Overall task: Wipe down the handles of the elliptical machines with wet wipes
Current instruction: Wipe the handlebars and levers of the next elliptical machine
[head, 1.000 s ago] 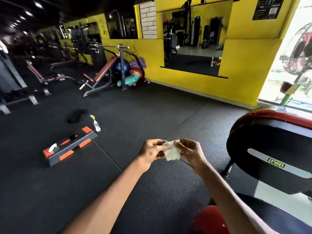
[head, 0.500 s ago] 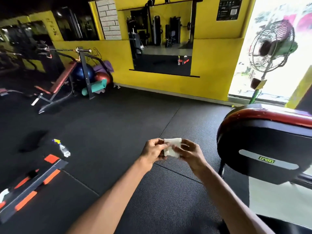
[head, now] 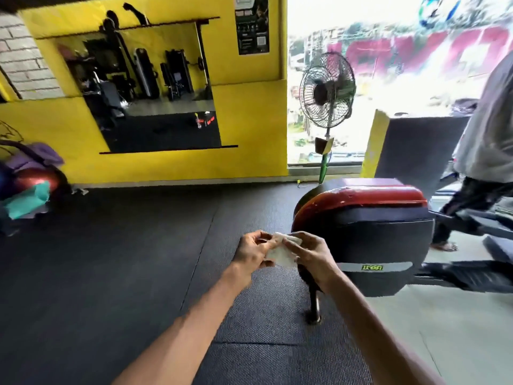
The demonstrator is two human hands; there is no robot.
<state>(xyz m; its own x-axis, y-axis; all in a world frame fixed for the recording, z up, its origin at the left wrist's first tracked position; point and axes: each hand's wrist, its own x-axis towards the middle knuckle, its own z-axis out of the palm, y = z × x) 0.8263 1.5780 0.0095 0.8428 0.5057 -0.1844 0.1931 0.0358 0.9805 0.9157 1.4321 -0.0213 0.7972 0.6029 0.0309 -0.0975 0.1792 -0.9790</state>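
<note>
A small white wet wipe [head: 281, 252] is stretched between both hands in front of my chest. My left hand [head: 254, 250] pinches its left edge and my right hand [head: 309, 255] pinches its right edge. Just right of my hands stands the elliptical machine's black and red flywheel housing [head: 369, 232] with a green "Iron" label. Its pedal rails [head: 469, 273] run off to the right. No handles of the machine are in view.
A pedestal fan [head: 327, 90] stands by the bright window behind the housing. Another person [head: 485, 151] in a grey top stands on the rails at the right edge. Exercise balls and mats [head: 30, 187] lie at the left by the yellow wall. Black rubber flooring [head: 125, 273] spreads out in front of me.
My view has swung right: the step platform and bottle have left the frame, and the fan, window and another person have come in. Both hands still hold the wipe, now nearer the housing.
</note>
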